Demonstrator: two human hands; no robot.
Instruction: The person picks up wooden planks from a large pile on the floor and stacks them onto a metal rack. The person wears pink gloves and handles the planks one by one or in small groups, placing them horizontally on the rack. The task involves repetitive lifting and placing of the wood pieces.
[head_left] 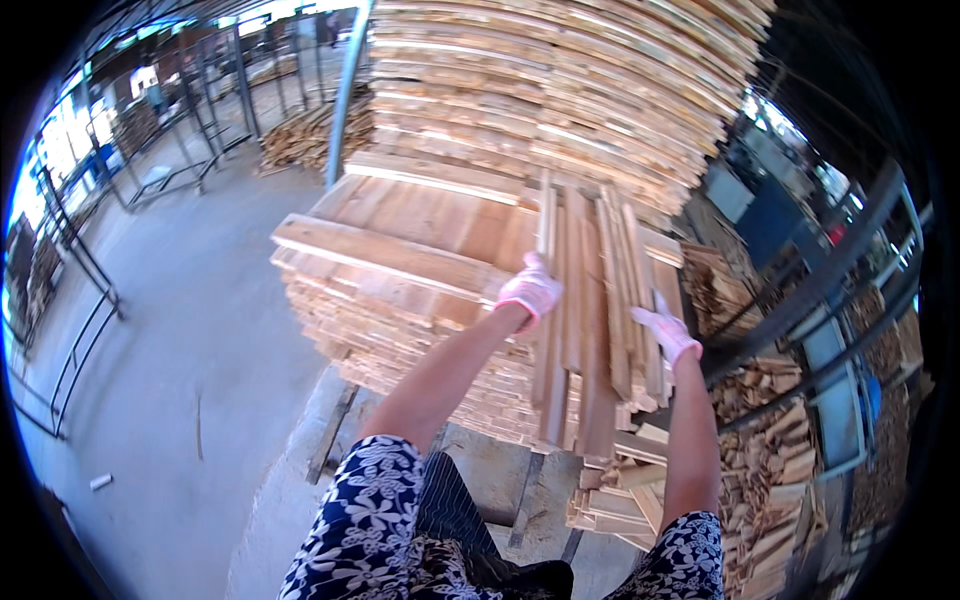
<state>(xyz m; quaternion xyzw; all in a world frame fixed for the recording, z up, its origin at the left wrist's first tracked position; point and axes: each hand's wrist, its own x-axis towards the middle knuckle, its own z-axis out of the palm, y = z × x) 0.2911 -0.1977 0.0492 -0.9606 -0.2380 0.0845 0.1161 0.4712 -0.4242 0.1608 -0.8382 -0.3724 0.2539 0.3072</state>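
Note:
A loose bundle of narrow wooden slats lies lengthwise on the right part of a waist-high stack of boards, its near ends jutting past the stack's front edge. My left hand, in a pale pink-white glove, grips the bundle's left side, thumb up; its other fingers are mostly hidden. On the right side my right hand, gloved alike, clasps the slats, with thumb and forefinger spread over the outer ones. The slats fan slightly, some higher than others. A thicker plank lies crosswise on the stack, left of my left hand.
Behind rises a tall pile of layered boards. Wood offcuts heap at the right, beside dark metal bars. A pale blue post stands at the back left. Metal frames stand on the concrete floor at left.

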